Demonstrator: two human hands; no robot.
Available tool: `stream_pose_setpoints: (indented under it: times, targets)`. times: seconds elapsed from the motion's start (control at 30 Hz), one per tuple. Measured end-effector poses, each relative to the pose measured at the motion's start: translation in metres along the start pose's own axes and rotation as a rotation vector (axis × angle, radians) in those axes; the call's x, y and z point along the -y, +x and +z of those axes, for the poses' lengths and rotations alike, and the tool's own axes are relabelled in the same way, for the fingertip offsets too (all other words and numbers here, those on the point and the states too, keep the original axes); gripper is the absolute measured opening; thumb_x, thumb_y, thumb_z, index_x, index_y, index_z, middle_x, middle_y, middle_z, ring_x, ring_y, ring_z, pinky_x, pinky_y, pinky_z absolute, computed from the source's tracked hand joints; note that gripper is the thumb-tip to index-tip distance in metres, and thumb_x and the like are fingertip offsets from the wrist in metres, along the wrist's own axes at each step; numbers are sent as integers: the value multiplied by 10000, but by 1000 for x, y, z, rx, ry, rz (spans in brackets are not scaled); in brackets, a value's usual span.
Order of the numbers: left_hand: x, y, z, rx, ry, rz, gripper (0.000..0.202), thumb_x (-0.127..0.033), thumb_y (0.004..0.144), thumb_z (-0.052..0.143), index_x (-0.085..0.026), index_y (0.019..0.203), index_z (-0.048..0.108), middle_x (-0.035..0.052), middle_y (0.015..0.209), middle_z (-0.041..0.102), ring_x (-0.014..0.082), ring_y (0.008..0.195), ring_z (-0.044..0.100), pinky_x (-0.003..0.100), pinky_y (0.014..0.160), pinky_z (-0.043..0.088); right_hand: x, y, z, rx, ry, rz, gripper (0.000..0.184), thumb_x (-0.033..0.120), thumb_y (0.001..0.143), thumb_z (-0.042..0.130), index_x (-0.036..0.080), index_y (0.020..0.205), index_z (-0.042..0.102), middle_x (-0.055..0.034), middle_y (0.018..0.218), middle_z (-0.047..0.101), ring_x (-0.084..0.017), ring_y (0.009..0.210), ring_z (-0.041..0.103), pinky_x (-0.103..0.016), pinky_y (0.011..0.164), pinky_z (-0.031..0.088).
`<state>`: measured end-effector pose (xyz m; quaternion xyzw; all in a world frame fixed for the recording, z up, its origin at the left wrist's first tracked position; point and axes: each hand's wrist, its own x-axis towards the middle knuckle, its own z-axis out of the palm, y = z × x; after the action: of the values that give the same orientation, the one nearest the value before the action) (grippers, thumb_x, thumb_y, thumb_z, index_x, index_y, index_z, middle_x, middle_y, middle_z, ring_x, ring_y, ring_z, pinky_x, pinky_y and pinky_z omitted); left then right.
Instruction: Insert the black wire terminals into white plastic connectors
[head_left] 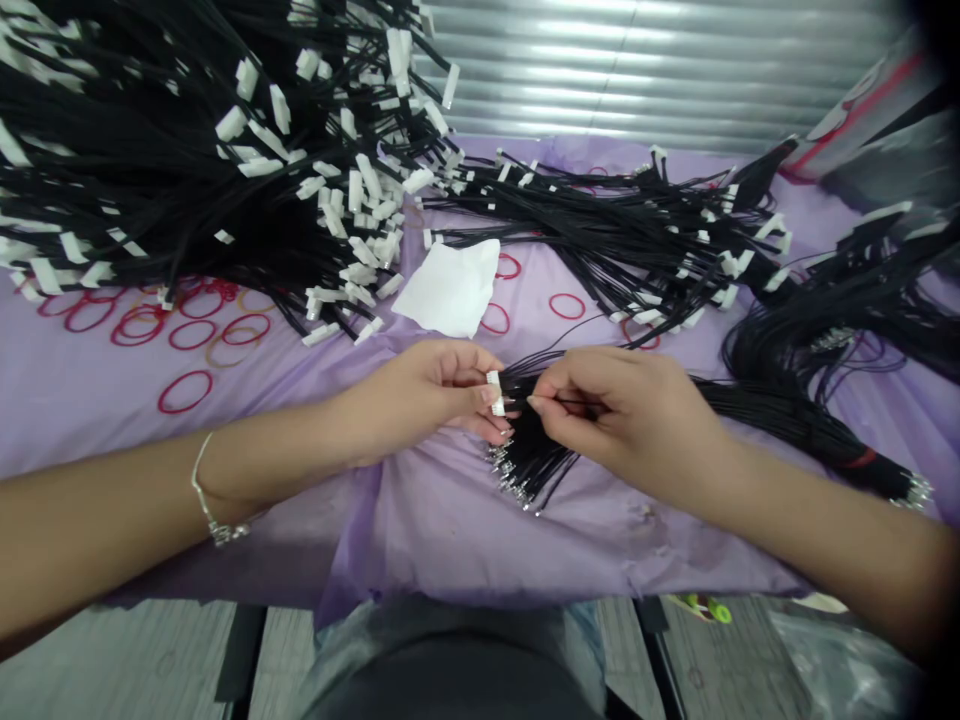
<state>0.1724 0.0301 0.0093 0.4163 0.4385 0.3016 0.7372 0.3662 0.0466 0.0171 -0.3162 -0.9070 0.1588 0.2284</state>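
Note:
Between the thumb and fingers of my left hand [457, 390] is a small white connector [496, 393], its black wires leading off to the right. My right hand [619, 405] pinches a thin black wire [589, 402] just right of the connector. Beneath both hands lies a bundle of black wires [536, 450] with bare silvery metal terminals [510, 475] at its near left end. The bundle runs right under my right hand, and a red band [859, 459] wraps it near its far right end. Whether the pinched wire sits in the connector I cannot tell.
A big heap of black cables [150, 150] with white connectors fills the back left. More connector cables [600, 220] lie at the back centre. Red rubber bands [186, 391] and a white paper scrap [450, 288] lie on the purple table cover [300, 390]. Window blinds [637, 70] stand behind.

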Motion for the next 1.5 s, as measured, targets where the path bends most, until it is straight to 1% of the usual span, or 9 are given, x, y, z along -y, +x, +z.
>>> stream_pose_setpoints:
  times: [0.13, 0.3, 0.5, 0.67, 0.93, 1.07, 1.23, 1.37, 1.5]
  targets:
    - [1, 0, -1, 18, -9, 7, 152, 6, 811, 515, -100, 837, 622, 11, 698, 676, 87, 610, 655, 211, 659, 561, -2, 3, 6, 35, 58, 54, 95, 102, 760, 585, 156, 687, 558, 47, 562, 479, -59, 499, 414, -195, 482, 324]
    - [2, 0, -2, 29, -6, 29, 145, -13, 805, 532, -110, 831, 636, 7, 693, 679, 90, 612, 658, 218, 667, 562, -2, 4, 3, 52, 133, 128, 115, 130, 782, 571, 168, 674, 557, 55, 549, 476, -55, 485, 404, -193, 484, 324]
    - [2, 1, -2, 25, -1, 19, 132, -24, 797, 540, -113, 829, 632, -4, 695, 678, 90, 621, 659, 213, 668, 559, 1, 3, 1, 56, 103, 157, 103, 133, 781, 569, 169, 684, 568, 46, 561, 501, -63, 496, 422, -205, 502, 326]
    - [2, 0, -1, 16, 46, 15, 107, -43, 787, 556, -112, 817, 632, -3, 682, 676, 94, 618, 657, 217, 671, 555, 3, 2, 3, 96, 46, 147, 110, 144, 793, 554, 173, 686, 559, 27, 591, 525, -85, 542, 452, -215, 519, 321]
    - [3, 1, -2, -3, 38, 20, 90, -59, 794, 559, -117, 831, 617, 0, 696, 674, 94, 629, 653, 239, 698, 559, 1, 0, 13, 70, 79, 104, 90, 149, 800, 533, 151, 719, 571, 4, 651, 560, -96, 600, 485, -216, 573, 341]
    - [2, 0, -1, -13, 47, 18, 89, -52, 796, 563, -116, 830, 614, 4, 688, 667, 97, 625, 653, 232, 689, 558, 1, 2, 7, 53, 93, 112, 94, 146, 787, 542, 158, 696, 561, 17, 621, 538, -88, 567, 462, -211, 546, 332]
    - [1, 0, -1, -5, 56, 20, 73, -67, 817, 557, -111, 823, 614, 6, 709, 659, 98, 633, 652, 230, 689, 558, 1, 3, -4, -6, 136, 195, 98, 117, 737, 572, 170, 655, 560, 53, 538, 496, -62, 480, 423, -193, 486, 324]
    - [2, 1, -3, 11, 51, 24, 93, -55, 816, 552, -111, 841, 623, 8, 716, 661, 95, 646, 654, 211, 688, 556, 2, 2, 0, 19, 120, 137, 102, 93, 711, 581, 166, 643, 561, 53, 546, 495, -58, 492, 423, -191, 489, 320]
    - [2, 1, -3, 15, 58, 23, 97, -50, 817, 542, -108, 833, 618, 11, 721, 664, 91, 639, 654, 202, 686, 554, 2, 2, 8, 10, 102, 145, 87, 111, 738, 571, 157, 664, 567, 43, 560, 500, -63, 505, 424, -195, 500, 313]
